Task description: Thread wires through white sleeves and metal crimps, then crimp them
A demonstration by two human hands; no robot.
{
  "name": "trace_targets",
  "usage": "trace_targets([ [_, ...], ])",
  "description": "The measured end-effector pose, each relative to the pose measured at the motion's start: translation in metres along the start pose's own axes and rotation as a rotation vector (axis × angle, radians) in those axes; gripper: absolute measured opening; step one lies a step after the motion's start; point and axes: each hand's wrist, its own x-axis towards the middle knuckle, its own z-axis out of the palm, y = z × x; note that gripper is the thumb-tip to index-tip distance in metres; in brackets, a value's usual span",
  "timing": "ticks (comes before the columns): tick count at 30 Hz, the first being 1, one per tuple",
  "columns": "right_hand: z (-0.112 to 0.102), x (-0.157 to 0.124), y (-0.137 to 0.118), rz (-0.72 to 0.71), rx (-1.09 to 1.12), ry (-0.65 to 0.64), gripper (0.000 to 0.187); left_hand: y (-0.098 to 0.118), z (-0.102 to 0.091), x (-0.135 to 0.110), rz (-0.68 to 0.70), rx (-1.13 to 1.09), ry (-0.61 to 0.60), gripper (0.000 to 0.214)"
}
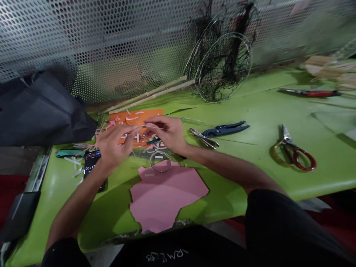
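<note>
My left hand (pixel 114 145) and my right hand (pixel 170 134) hover close together over an orange sheet (pixel 154 113). My right fingertips pinch a thin pale strand (pixel 156 127), thread or fine wire; I cannot tell which. Thumb and fingers of my left hand are closed together near the strand's other end, and what sits in them is too fine to make out. White paper strips (pixel 132 118) lie scattered on the orange sheet. Just below my hands, a thin ring (pixel 160 172) overlaps the top of a jagged pink paper piece (pixel 167 196).
A phone (pixel 91 163) and a green-handled tool (pixel 69 152) lie left. To the right are silver cutters (pixel 204 138), blue-handled pruners (pixel 226 128), red-handled scissors (pixel 292 150) and red pliers (pixel 314 92). Sticks (pixel 155 91), black netting (pixel 222 63) and a dark bag (pixel 44 111) stand along the mesh.
</note>
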Motion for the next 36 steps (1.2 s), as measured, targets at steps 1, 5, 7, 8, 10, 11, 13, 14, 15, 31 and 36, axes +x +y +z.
trace_targets([
  [1, 0.003, -0.001, 0.000, 0.123, 0.058, -0.068, 0.031, -0.007, -0.005, 0.001, 0.193, 0.122, 0.011, 0.014],
  [5, 0.009, -0.011, -0.015, 0.310, 0.058, -0.332, 0.021, -0.028, -0.025, 0.006, 0.556, 0.366, -0.113, 0.027],
  [7, 0.009, -0.019, -0.029, 0.410, 0.069, -0.532, 0.019, -0.032, -0.032, 0.007, 0.578, 0.346, -0.131, 0.030],
  [8, 0.010, -0.024, -0.036, 0.470, 0.131, -0.627, 0.023, -0.033, -0.035, 0.008, 0.577, 0.337, -0.115, 0.032],
  [10, 0.011, -0.033, -0.049, 0.594, 0.324, -0.830, 0.033, -0.034, -0.039, 0.010, 0.537, 0.339, -0.094, 0.034],
  [11, 0.012, -0.038, -0.055, 0.614, 0.395, -0.845, 0.034, -0.034, -0.040, 0.012, 0.484, 0.341, -0.104, 0.032],
  [13, 0.012, -0.043, -0.066, 0.536, 0.415, -0.705, 0.028, -0.033, -0.042, 0.016, 0.314, 0.286, -0.195, 0.021],
  [14, 0.011, -0.044, -0.071, 0.460, 0.380, -0.621, 0.024, -0.031, -0.042, 0.018, 0.242, 0.216, -0.249, 0.015],
  [15, 0.009, -0.042, -0.075, 0.355, 0.319, -0.547, 0.022, -0.029, -0.042, 0.020, 0.183, 0.154, -0.294, 0.011],
  [31, -0.030, 0.012, -0.051, 0.443, 0.252, -0.613, 0.025, 0.013, -0.041, 0.017, 0.807, 0.230, -0.414, 0.021],
  [36, -0.032, 0.013, -0.053, 0.476, 0.319, -0.651, 0.029, 0.016, -0.041, 0.021, 0.884, 0.273, -0.311, 0.017],
])
